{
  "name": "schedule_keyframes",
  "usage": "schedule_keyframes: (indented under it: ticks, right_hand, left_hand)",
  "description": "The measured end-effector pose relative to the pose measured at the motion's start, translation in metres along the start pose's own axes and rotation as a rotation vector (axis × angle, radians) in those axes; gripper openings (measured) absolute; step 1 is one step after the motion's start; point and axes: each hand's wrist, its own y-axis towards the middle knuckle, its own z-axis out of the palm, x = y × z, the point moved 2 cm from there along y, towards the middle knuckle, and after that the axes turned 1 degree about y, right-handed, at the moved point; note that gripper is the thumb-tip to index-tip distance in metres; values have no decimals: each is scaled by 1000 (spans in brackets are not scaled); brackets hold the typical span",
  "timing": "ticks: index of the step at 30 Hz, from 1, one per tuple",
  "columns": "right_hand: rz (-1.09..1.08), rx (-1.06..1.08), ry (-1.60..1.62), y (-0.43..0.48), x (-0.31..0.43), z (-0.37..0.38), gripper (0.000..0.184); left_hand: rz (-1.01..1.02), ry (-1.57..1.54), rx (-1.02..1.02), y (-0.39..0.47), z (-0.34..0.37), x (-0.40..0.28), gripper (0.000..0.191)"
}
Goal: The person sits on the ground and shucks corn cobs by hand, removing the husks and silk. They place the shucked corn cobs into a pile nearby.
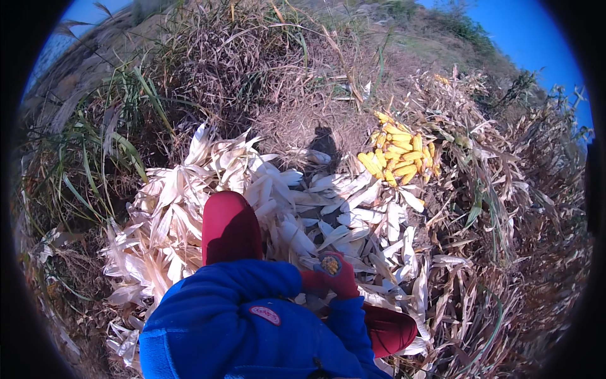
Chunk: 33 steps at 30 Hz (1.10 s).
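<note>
My right hand, in a red glove with a grey palm, is closed around an ear of corn. Only the yellow kernels at one end of that ear show; the rest is hidden in the glove. My left hand, also gloved in red, is right against it on the left. Its fingers are mostly hidden, so its grip cannot be made out. Pale dry corn husks lie under and around both hands, between my knees in red trousers.
A heap of bare yellow corn ears lies ahead to the right. Loose husks are piled at my left. Dry corn stalks bank up on the right, and tall grass grows on the left.
</note>
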Motion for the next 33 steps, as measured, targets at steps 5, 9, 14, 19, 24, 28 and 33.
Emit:
schedule_keyframes:
  ticks: [5, 9, 14, 19, 24, 28, 33]
  right_hand:
    - [-15, 13, 85, -4, 6, 1, 45]
    - [135, -523, 772, 1, -47, -41, 28]
    - [402, -967, 1260, -7, -101, -49, 31]
    - [346, -555, 1568, 3, -108, -7, 31]
    - [622, -562, 1684, 20, -112, 23, 33]
    - [652, -476, 1692, 35, -107, 34, 32]
    - [709, -540, 1641, 42, -144, 42, 29]
  left_hand:
    - [31, 549, 101, -4, -2, -17, 44]
    - [-189, 449, -336, 14, -104, -72, 46]
    - [122, 651, -1102, -38, -246, -178, 46]
    - [-186, 1110, -1584, -159, -316, -204, 46]
    - [-151, 1018, -1648, -158, -291, -202, 60]
    - [-31, 379, -1248, -99, -263, -184, 51]
    - [-128, 620, -308, -42, -230, -154, 67]
